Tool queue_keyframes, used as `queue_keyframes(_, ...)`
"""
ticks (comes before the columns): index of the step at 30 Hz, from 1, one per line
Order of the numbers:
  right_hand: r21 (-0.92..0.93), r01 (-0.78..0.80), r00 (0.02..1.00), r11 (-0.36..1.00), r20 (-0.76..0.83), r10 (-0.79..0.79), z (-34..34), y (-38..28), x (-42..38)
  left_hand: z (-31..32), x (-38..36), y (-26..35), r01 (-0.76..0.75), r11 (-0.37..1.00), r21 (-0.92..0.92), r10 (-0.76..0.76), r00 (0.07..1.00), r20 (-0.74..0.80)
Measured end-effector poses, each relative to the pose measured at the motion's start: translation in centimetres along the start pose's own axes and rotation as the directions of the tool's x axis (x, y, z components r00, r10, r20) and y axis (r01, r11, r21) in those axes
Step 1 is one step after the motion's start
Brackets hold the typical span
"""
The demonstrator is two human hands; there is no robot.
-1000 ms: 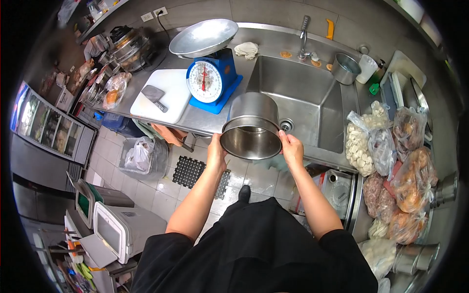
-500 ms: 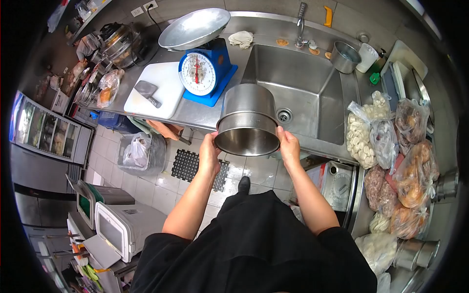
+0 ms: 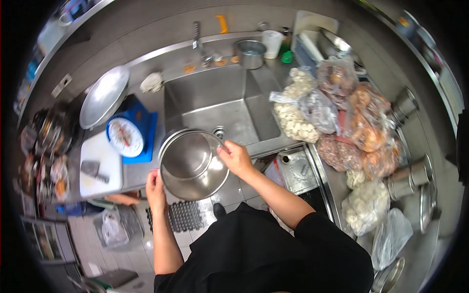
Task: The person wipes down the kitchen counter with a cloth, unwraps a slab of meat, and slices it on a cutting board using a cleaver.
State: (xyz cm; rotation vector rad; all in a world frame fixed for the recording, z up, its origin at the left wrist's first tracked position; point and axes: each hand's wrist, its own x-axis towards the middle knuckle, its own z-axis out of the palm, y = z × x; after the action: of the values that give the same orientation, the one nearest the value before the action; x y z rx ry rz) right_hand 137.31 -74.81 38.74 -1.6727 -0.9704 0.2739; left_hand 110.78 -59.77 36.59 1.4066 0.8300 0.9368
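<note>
Between both hands is a deep stainless steel pot [image 3: 193, 166], tilted so that its open mouth faces me; nothing shows inside it. My left hand [image 3: 156, 191] grips its rim at the left, with the fingertips against the outer wall. At the rim's right side my right hand [image 3: 235, 158] is closed, thumb toward the inside. The pot hangs in front of the counter's near edge, overlapping the front of the steel sink [image 3: 215, 80]. To its left stands a blue dial scale [image 3: 132, 129] with a round metal pan [image 3: 104, 96].
A white cutting board [image 3: 100, 158] carries a cleaver [image 3: 93, 170]. Behind the sink are a faucet [image 3: 199, 44], a small metal pot [image 3: 251, 53] and a white jug [image 3: 271, 44]. Several bagged foods [image 3: 361, 117] crowd the right counter. A black mat [image 3: 183, 216] lies on the floor.
My view has turned to the right, showing more of the right counter. The pot has tipped further toward me, exposing more of its inside. Both hands keep hold of its rim.
</note>
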Motion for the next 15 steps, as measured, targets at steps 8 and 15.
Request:
queue_keyframes(8,0.07,-0.156,0.98,0.985,0.14,0.145,-1.5,1.9,-2.1,5.7,5.5,4.4,-0.028,0.97,-0.242,0.056,0.993,0.107)
queue_keyframes(15,0.582,-0.56,0.82,0.589,0.287,0.495,-1.9,3.4,-6.1,9.5,8.9,9.6,-0.47,0.863,0.185,0.293,0.764,0.574)
